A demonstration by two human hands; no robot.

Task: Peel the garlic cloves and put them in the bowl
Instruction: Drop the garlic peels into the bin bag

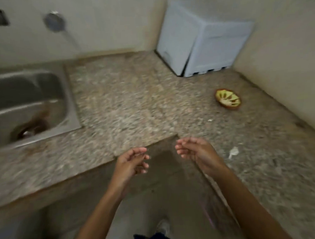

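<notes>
The head view is blurred throughout, so fine detail is soft. In the lower middle of the frame both forearms reach up from the bottom edge, and the two hands hang apart from each other in front of the inner corner of an L-shaped speckled stone counter (126, 102). The left hand (132, 161) sits just left of centre, its fingers loosely curled and relaxed, with nothing visible between them. The right hand (193, 150) sits just right of centre, a little higher in the frame, its fingers likewise loosely bent toward the left hand and holding nothing that can be made out. Neither hand touches the counter. The bowl (227, 98), small, with a brown rim and a yellow-green patterned inside, stands on the counter in the right middle of the frame, well apart from both hands; whether it holds any garlic cannot be told. A pale scrap (233, 152), perhaps garlic skin, lies on the counter just right of the right hand, and a smaller white fleck (210, 120) lies between that hand and the bowl. At the left edge a steel sink (66, 98) is set into the counter, with a round tap fitting (54, 21) on the wall above it in the upper left. A white boxy container (203, 40) stands in the back corner at the upper right. Dark trousers and a shoe show at the bottom centre.
</notes>
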